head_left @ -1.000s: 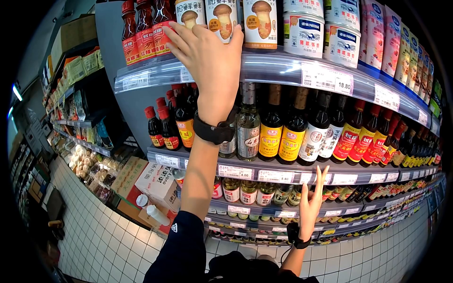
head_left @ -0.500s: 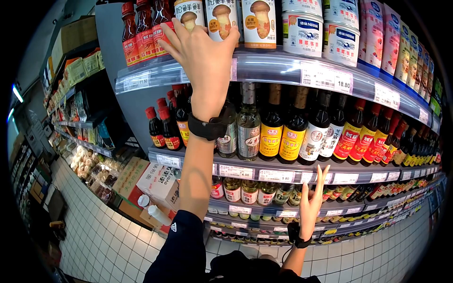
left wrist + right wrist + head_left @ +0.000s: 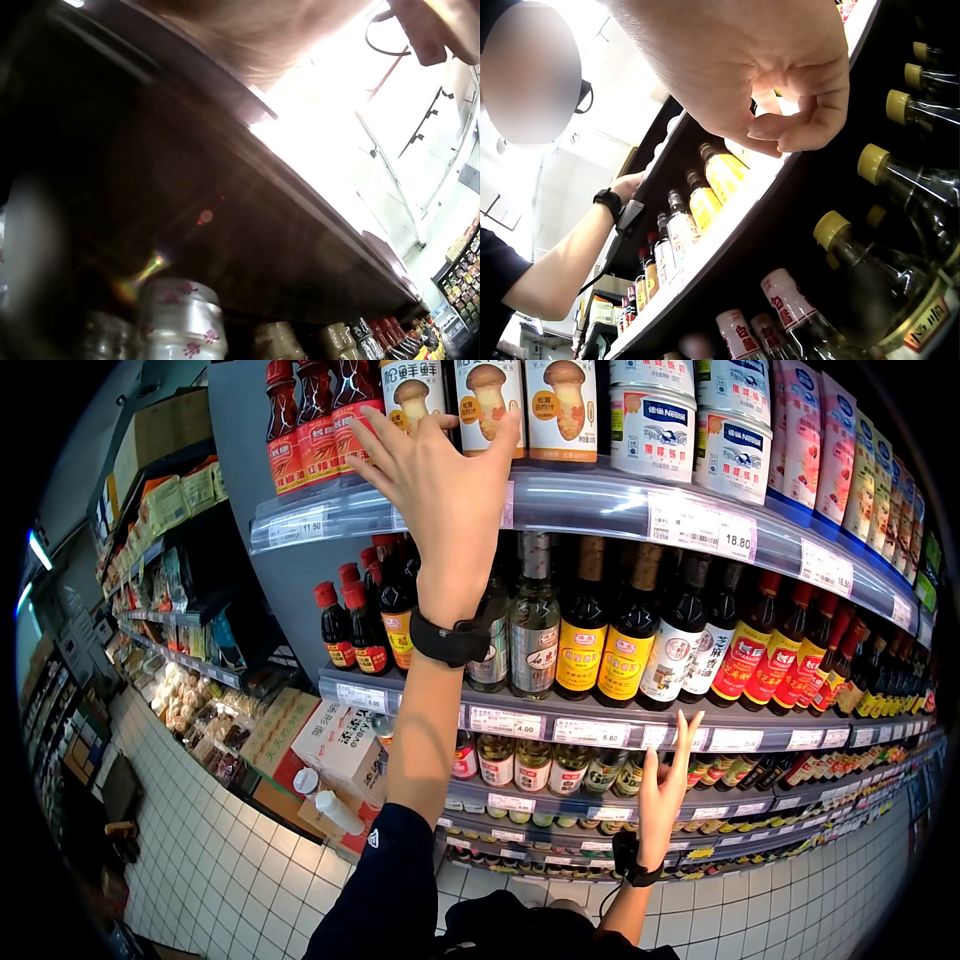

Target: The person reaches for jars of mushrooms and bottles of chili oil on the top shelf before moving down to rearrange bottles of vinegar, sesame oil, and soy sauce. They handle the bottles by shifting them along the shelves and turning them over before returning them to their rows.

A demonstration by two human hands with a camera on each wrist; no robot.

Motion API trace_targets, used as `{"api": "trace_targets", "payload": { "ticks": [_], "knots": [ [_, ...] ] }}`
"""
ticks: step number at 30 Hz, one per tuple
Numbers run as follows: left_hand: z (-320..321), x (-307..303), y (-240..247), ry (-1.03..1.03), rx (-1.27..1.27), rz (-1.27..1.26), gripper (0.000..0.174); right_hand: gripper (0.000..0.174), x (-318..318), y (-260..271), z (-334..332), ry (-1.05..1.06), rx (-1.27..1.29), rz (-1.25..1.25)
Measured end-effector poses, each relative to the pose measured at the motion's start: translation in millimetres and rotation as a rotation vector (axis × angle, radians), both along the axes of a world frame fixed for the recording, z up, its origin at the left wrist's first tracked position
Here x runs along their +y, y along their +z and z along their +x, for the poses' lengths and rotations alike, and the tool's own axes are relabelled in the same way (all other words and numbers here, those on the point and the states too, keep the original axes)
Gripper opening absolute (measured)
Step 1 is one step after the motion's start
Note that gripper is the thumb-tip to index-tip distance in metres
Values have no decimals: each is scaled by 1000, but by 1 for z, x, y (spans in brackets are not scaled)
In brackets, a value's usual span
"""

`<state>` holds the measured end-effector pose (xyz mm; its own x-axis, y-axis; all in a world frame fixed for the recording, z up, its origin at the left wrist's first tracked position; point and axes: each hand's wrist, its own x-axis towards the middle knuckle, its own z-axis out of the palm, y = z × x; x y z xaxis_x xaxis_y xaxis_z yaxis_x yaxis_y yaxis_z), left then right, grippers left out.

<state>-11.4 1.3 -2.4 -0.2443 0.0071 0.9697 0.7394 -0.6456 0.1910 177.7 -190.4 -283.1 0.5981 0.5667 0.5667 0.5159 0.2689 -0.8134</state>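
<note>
At the upper shelf my left hand [image 3: 447,485] reaches up with its fingers spread. Its thumb and index finger overlap the lower front of a white mushroom-seasoning carton [image 3: 490,405]; its other fingers lie before the neighbouring carton [image 3: 412,390] and red-labelled chili oil bottles [image 3: 350,435]. The left wrist view catches a finger [image 3: 424,34] above the dark shelf underside. My right hand [image 3: 660,805] is lower, at the front edge of the shelf with price tags, index and middle fingers extended. In the right wrist view, its other fingers [image 3: 802,131] bend loosely, with no item between them.
White cans [image 3: 650,435] and pink cartons [image 3: 798,430] stand farther right on the upper shelf. Below are dark sauce bottles [image 3: 628,650] and clear bottles [image 3: 535,640]. White boxes [image 3: 340,750] and white jugs [image 3: 338,812] stand at lower left on the tiled floor [image 3: 230,870].
The mushroom carton by my left thumb has shifted right against its neighbour, and a gap shows on its left. The view has drifted slightly. My right hand keeps its pose.
</note>
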Motion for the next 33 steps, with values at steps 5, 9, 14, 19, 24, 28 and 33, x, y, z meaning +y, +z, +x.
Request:
{"api": "trace_targets", "payload": {
  "ticks": [5, 9, 14, 19, 24, 28, 33],
  "knots": [
    [-19, -7, -3, -117, -34, -7, 61, 64, -1, -1, 2, 6, -1, -9],
    [-29, 8, -3, 37, -43, 5, 66, 63, -2, 2, -1, 11, 10, -5],
    [-35, 13, 0, 89, -32, -28, 68, 65, -1, -2, 1, 8, 9, -20],
    [-37, 15, 3, 73, -37, -69, 66, 65, -1, -2, 3, 16, 5, -24],
    [-42, 20, 7, 65, -38, -95, 66, 63, -5, 4, 0, 27, 38, -24],
    [-46, 22, 11, 122, -40, -193, 78, 64, -4, 2, 2, 22, 30, -24],
    [-46, 21, 14, 72, -23, -112, 68, 65, -4, 1, 4, 20, 23, -21]
  ]
}}
